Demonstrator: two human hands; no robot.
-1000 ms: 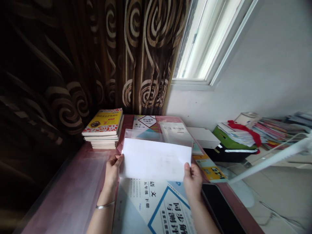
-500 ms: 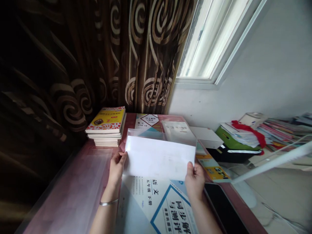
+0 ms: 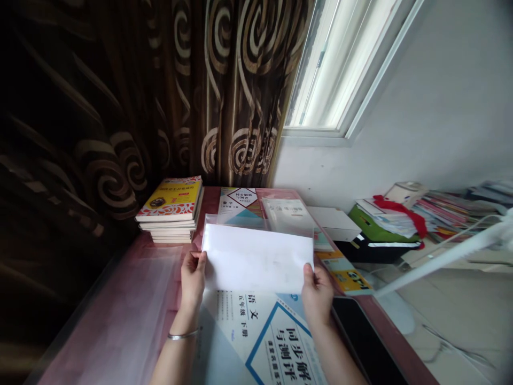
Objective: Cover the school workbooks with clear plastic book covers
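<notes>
Left of centre, the left hand (image 3: 193, 280) pinches the left edge of a white sheet (image 3: 256, 259), which spans mid-frame above a blue-and-white workbook (image 3: 228, 358) (clear plastic (image 3: 236, 220) shows past its far edge). Right of centre, the right hand (image 3: 317, 293) pinches the opposite edge, thumb on top. This looks like a steadying step; moving on calls for both hands working evenly.
</notes>
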